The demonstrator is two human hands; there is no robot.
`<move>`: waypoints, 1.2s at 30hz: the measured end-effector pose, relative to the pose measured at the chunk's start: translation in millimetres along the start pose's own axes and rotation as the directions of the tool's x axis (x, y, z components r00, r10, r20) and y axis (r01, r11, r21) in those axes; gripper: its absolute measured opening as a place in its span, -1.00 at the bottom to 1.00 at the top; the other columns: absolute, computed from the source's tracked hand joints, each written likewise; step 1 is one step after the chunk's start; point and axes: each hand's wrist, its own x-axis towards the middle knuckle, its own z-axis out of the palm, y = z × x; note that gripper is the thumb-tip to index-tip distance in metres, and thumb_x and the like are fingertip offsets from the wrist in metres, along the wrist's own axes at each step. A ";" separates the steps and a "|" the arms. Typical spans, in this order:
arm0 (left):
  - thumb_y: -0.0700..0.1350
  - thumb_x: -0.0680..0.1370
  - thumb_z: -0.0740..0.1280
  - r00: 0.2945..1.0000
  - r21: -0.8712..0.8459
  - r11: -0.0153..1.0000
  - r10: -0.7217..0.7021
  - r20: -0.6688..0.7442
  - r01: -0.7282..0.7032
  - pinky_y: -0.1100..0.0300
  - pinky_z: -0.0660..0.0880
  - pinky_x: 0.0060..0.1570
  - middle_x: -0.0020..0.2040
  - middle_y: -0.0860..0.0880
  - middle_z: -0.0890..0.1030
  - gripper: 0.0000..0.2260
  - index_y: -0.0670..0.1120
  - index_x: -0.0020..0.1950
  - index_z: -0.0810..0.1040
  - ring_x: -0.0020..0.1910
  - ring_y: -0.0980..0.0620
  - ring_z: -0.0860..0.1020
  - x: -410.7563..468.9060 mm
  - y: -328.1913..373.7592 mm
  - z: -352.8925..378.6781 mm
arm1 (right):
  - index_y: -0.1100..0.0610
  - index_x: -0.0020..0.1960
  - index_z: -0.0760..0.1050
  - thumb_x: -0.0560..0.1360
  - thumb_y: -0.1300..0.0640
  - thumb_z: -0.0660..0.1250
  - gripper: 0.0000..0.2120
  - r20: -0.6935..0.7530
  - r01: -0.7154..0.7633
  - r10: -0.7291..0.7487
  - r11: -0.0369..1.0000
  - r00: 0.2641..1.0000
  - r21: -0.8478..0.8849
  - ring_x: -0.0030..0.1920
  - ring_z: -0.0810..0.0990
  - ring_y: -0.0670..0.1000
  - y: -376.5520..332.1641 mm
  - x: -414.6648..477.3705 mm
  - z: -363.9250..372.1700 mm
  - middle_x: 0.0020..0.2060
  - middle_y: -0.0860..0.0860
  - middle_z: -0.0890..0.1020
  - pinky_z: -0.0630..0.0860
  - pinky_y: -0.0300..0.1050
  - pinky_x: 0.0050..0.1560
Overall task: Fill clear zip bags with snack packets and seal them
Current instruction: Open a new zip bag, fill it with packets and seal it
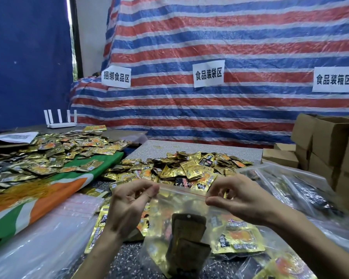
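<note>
While the bag (179, 206) hangs above the desk's (127, 258) near edge, the left hand (129, 200) pinches its top left corner and the right hand (238, 196) its top right. The zip (181, 193) runs sideways between them. The pile (189, 168) lies behind.

The head camera is looking forward and down, close above the left hand (129, 200) and right hand (237, 196), facing the far tarp (210, 37).
</note>
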 end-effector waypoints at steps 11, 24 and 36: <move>-0.06 0.47 0.38 0.998 -0.013 0.999 -0.053 -0.018 0.053 0.16 0.50 -0.20 -0.30 -0.08 0.65 -0.85 -0.06 -0.25 0.68 -0.24 0.00 0.60 0.1 -3.9 -2.7 | -0.13 -0.12 0.61 0.55 -0.01 0.39 -0.93 0.035 -0.023 0.021 0.999 0.999 0.039 -0.18 0.59 -0.18 14.8 -19.3 0.5 -0.21 -0.17 0.66 0.42 -0.35 -0.22; -0.07 0.47 0.38 0.999 -0.017 0.999 -0.039 0.014 0.039 0.19 0.58 -0.14 -0.28 -0.10 0.66 -0.86 -0.03 -0.25 0.69 -0.21 -0.04 0.62 1.9 -4.2 1.5 | -0.27 -0.16 0.51 0.55 -0.08 0.35 -0.87 -0.001 -0.012 0.012 1.000 1.000 -0.009 -0.15 0.56 -0.23 25.8 -33.0 -4.2 -0.24 -0.26 0.61 0.40 -0.31 -0.20; -0.03 0.54 0.41 1.000 0.046 0.999 -0.004 -0.003 0.004 0.35 0.47 -0.32 -0.29 -0.04 0.66 -0.88 0.05 -0.19 0.69 -0.33 0.11 0.58 7.8 -2.0 15.7 | -0.08 -0.20 0.51 0.51 -0.15 0.28 -0.81 -0.190 0.031 -0.032 0.999 0.981 -0.010 -0.24 0.53 -0.12 32.8 -47.9 0.7 -0.31 -0.16 0.56 0.45 -0.21 -0.26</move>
